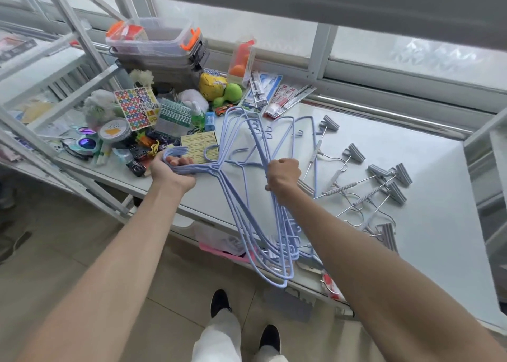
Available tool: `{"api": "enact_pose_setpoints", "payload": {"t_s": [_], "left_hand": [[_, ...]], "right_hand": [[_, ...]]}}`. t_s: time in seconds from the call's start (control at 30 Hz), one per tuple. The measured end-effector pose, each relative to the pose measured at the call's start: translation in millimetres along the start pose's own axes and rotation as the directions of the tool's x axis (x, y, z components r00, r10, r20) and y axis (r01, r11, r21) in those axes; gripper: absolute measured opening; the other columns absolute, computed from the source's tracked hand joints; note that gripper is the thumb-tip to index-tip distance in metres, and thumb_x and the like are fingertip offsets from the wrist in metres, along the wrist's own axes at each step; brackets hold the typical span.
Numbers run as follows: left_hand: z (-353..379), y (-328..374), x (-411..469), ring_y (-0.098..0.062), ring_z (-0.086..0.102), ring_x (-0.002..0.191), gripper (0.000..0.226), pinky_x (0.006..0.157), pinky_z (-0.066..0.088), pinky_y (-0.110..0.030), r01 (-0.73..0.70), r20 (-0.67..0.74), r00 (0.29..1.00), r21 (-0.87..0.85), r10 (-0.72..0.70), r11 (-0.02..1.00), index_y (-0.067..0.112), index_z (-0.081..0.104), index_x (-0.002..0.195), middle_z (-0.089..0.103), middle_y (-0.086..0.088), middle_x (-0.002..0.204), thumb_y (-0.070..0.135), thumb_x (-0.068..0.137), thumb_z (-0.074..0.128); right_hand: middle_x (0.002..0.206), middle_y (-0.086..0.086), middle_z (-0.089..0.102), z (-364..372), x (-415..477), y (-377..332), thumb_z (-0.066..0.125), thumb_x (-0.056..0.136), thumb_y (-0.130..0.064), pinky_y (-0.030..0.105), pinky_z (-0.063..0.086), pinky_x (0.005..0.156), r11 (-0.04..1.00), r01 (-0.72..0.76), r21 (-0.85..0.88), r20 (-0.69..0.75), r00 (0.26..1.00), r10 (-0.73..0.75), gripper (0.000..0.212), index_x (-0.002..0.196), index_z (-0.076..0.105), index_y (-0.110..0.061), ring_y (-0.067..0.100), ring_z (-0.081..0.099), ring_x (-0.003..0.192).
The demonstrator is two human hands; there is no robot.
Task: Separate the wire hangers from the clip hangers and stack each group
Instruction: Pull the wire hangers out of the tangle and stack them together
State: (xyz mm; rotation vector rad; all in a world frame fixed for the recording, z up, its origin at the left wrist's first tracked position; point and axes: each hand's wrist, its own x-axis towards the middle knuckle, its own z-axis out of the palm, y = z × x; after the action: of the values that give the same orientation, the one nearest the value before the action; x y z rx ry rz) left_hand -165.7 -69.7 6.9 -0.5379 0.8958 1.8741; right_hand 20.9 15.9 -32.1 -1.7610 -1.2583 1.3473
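Note:
A bunch of several pale blue wire hangers (241, 205) hangs over the front edge of the white table (428, 252). My left hand (171, 171) is closed around their hooks at the left. My right hand (282, 174) grips their bottom bars in the middle. More blue wire hangers (290, 127) lie flat on the table behind my hands. Several grey clip hangers (384, 180) with metal rods lie scattered on the table to the right, apart from both hands.
Clutter fills the table's left end: stacked clear plastic boxes (156, 42), a sticker sheet (136, 108), yellow cards (199, 145), toy cars, sunglasses, a green ball (233, 90), packets (288, 98). A window frame runs behind. A metal rack stands at left. My feet are below.

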Motion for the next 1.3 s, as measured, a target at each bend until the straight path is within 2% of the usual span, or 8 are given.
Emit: {"api": "enact_pose_setpoints", "payload": {"t_s": [0.1,0.2,0.43,0.6,0.77,0.87,1.13,1.3], "left_hand": [[6.1,-0.5,-0.3,-0.012,0.022,0.030,0.047,0.051,0.037,-0.018,-0.015,-0.139,0.990,0.029,0.019,0.999,0.017,0.026,0.054,0.022,0.006,0.034,0.028,0.098,0.038],[5.7,-1.0,-0.8,-0.012,0.018,0.041,0.042,0.039,0.027,-0.013,-0.020,-0.146,0.989,0.063,0.029,0.998,0.014,0.028,0.058,0.023,0.001,0.037,0.023,0.099,0.032],[-2.7,4.3,-1.9,-0.012,0.018,0.039,0.044,0.046,0.026,-0.016,-0.002,-0.162,0.987,0.086,0.016,0.996,0.014,0.027,0.056,0.022,-0.001,0.035,0.020,0.100,0.028],[-6.6,10.5,-5.8,-0.015,0.036,0.044,0.038,0.062,0.036,-0.024,0.048,-0.141,0.990,0.178,-0.022,0.983,0.008,0.039,0.076,0.039,-0.008,0.052,0.024,0.101,0.015],[-10.3,12.6,-17.3,-0.010,0.015,0.025,0.080,0.050,0.026,-0.013,0.059,-0.078,0.996,0.129,-0.049,0.990,0.006,0.037,0.026,0.017,0.002,0.028,0.026,0.102,0.021],[-17.2,16.5,-14.8,-0.010,0.016,0.023,0.072,0.051,0.027,-0.011,0.118,-0.131,0.986,0.084,-0.106,0.989,0.015,0.030,0.032,0.018,0.004,0.027,0.033,0.102,0.025],[-29.7,18.1,-5.0,-0.011,0.016,0.023,0.062,0.054,0.034,-0.016,0.135,-0.166,0.978,0.039,-0.127,0.990,0.021,0.022,0.045,0.019,0.006,0.027,0.045,0.100,0.033],[-29.5,12.9,-4.7,-0.010,0.018,0.023,0.057,0.050,0.033,-0.016,0.124,-0.123,0.985,0.027,-0.120,0.992,0.021,0.023,0.047,0.020,0.007,0.027,0.039,0.100,0.035]], "right_hand": [[0.082,0.023,0.064,-4.9,-0.8,-3.0,0.044,0.070,-0.008,0.033,0.051,0.044,0.967,0.139,-0.213,0.062,0.990,-0.129,0.023,0.076,0.061,0.008,0.034,0.059,0.053],[0.084,0.016,0.056,-17.1,3.6,-11.3,0.046,0.075,-0.015,0.031,0.040,0.065,0.855,0.233,-0.462,0.074,0.972,-0.225,0.019,0.075,0.059,-0.002,0.035,0.052,0.072],[0.126,0.021,0.054,-25.2,44.8,-20.3,0.051,0.081,0.001,0.044,0.046,0.096,0.719,0.370,-0.589,0.164,0.925,-0.342,0.046,0.127,0.047,0.000,0.037,0.050,0.119],[0.129,0.022,0.048,-18.5,64.8,-37.1,0.057,0.077,0.003,0.041,0.042,0.098,0.629,0.462,-0.625,0.294,0.886,-0.358,0.059,0.133,0.036,0.001,0.038,0.041,0.123],[0.143,0.014,0.044,-18.5,83.7,-47.0,0.077,0.069,0.000,0.040,0.046,0.102,0.682,0.471,-0.560,0.459,0.861,-0.218,0.088,0.145,0.032,-0.007,0.030,0.045,0.129],[0.143,0.013,0.045,-16.7,90.2,-47.8,0.078,0.066,0.007,0.041,0.049,0.100,0.727,0.464,-0.505,0.517,0.838,-0.175,0.093,0.146,0.035,-0.012,0.030,0.050,0.126],[0.104,0.015,0.062,-16.4,89.0,-45.6,0.071,0.066,0.015,0.048,0.056,0.086,0.798,0.402,-0.449,0.503,0.852,-0.146,0.071,0.130,0.049,-0.007,0.027,0.061,0.088],[0.080,0.010,0.061,-12.5,91.8,-46.4,0.073,0.063,0.010,0.037,0.058,0.072,0.739,0.407,-0.536,0.403,0.893,-0.199,0.031,0.084,0.059,-0.008,0.028,0.063,0.078]]}}
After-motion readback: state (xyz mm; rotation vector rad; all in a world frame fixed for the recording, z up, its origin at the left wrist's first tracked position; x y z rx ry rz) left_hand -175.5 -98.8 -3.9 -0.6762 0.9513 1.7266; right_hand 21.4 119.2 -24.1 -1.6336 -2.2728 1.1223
